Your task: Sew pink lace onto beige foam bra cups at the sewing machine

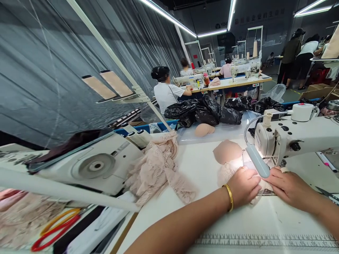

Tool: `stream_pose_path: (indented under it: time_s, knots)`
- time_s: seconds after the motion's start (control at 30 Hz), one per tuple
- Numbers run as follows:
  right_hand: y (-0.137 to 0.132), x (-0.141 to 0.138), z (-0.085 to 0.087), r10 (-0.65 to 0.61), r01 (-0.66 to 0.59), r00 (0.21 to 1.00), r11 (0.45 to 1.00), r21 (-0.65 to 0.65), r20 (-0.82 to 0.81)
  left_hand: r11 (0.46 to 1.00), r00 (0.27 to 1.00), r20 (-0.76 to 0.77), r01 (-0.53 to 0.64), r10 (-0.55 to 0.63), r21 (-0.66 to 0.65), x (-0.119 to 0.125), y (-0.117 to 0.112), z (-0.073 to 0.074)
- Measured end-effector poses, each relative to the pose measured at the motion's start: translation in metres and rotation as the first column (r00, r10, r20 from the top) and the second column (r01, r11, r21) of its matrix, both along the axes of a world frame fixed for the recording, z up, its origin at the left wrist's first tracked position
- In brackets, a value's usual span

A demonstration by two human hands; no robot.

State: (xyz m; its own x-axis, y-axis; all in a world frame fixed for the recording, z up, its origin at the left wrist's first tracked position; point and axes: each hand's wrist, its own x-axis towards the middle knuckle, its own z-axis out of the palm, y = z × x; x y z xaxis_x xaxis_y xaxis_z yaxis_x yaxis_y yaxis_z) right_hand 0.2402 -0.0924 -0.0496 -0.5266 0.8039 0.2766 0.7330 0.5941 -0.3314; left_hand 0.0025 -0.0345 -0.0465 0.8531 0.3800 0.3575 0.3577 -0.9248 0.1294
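Note:
A white sewing machine [302, 134] stands at the right, and a grey lamp [256, 160] on a bendy metal neck lights the area by its needle. Below the lamp lies beige lace fabric [225, 173], joined or laid against a smooth beige bra cup [227, 151]. My left hand [245, 187], with a gold bracelet at the wrist, is closed on the lace, left of the needle. Close beside it, my right hand [290, 185] has its fingers drawn together on the fabric edge under the machine head. The needle and fingertips are partly hidden.
A heap of beige lace [159, 162] lies on the left of the table. Behind are loose bra cups [203, 129] and black plastic bags [209, 109]. Red and orange scissors [57, 225] lie at lower left, small snips [328, 194] at right. A ruler strip [265, 241] runs along the front.

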Motion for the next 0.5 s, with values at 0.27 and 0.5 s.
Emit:
stream_pose_path:
  time_s: [0.27,0.5]
  knots:
    - [0.003,-0.001,-0.005,-0.098,0.093,0.993,0.993,0.071,0.073,0.981,0.994,-0.01,0.107,-0.11,-0.164,0.0,0.037,0.003]
    - [0.002,-0.004,-0.004,-0.104,0.101,0.991,0.994,0.049,0.083,0.957,0.994,0.017,0.108,-0.107,-0.269,0.0,0.048,0.005]
